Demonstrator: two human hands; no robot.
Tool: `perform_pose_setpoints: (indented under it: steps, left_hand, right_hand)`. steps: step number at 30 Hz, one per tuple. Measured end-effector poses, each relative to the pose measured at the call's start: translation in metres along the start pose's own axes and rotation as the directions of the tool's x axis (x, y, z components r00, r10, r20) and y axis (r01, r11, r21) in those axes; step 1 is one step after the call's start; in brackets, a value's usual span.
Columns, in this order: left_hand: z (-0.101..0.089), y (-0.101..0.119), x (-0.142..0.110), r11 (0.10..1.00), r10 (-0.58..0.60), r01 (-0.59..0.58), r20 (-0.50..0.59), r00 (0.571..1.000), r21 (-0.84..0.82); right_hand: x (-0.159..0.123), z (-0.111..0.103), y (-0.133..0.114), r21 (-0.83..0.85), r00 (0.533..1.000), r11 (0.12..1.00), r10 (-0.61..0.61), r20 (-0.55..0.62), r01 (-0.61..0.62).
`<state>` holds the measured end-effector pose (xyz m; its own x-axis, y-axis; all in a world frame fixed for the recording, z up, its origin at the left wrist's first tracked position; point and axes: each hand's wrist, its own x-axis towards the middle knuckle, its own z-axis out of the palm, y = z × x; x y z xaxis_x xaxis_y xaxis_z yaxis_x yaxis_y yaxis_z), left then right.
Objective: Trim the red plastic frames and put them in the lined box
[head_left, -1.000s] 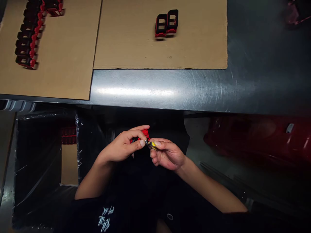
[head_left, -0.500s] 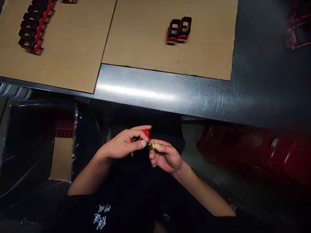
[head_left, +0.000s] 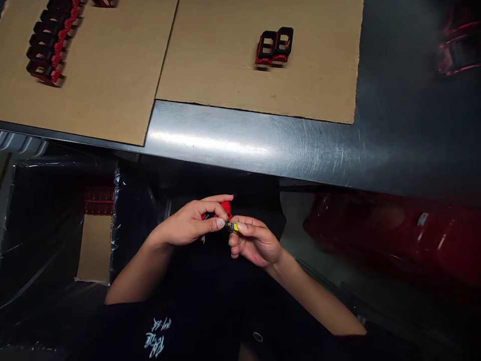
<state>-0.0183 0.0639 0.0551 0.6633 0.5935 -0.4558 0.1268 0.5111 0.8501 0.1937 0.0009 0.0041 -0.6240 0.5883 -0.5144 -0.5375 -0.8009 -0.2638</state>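
Low in front of my body, my left hand has its fingers closed around a red and black plastic part, most of which the hand hides. My right hand pinches a small yellow-and-black tool between thumb and curled fingers. The tool's dark end meets the tip of my left thumb beside the red part; its exact kind is too small to make out. On the cardboard sheet above my hands stand two red-and-black frames side by side.
A metal table runs across, its front edge just beyond my hands. At upper left, a row of similar frames stands on another cardboard sheet. A plastic-lined box with red parts sits at left, a large red object at right.
My right hand and the yellow-and-black tool have shifted very slightly left. Both hands keep their grip; the whole view has drifted a little.
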Motion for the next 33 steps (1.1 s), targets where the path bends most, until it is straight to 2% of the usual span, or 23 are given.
perform_pose_setpoints:
  steps: [7, 18, 21, 24, 26, 29, 33]
  left_hand:
    - [0.001, 0.000, 0.000, 1.000, 0.014, -0.013, 0.010, 1.000, -0.022]
    - [0.003, 0.003, 0.003, 0.999, -0.038, 0.039, 0.014, 0.999, -0.018]
    - [0.005, 0.003, 0.003, 1.000, -0.003, 0.003, -0.018, 1.000, -0.002]
    - [0.010, 0.002, 0.003, 0.991, 0.102, -0.092, -0.116, 0.988, 0.092]
    - [0.014, 0.001, 0.002, 0.977, 0.164, -0.132, -0.194, 0.967, 0.169]
    - [0.018, 0.000, 0.002, 0.962, 0.205, -0.146, -0.256, 0.945, 0.231]
    - [0.019, -0.003, 0.001, 0.945, 0.257, -0.186, -0.258, 0.932, 0.269]
  right_hand:
    - [-0.003, 0.003, -0.003, -0.026, 1.000, 1.000, -0.015, -0.002, 0.015]
    - [-0.005, 0.005, -0.012, -0.117, 0.997, 0.992, -0.050, -0.055, 0.043]
    - [-0.004, 0.007, -0.011, -0.105, 0.994, 0.991, -0.093, -0.054, 0.087]
    - [-0.003, 0.010, -0.008, -0.149, 0.982, 0.974, -0.182, -0.060, 0.171]
    - [-0.004, 0.012, -0.005, -0.268, 0.949, 0.924, -0.303, -0.087, 0.271]
    - [-0.007, 0.014, -0.001, -0.505, 0.855, 0.771, -0.506, -0.118, 0.387]
    - [-0.012, 0.009, 0.005, -0.703, 0.771, 0.587, -0.631, -0.086, 0.402]
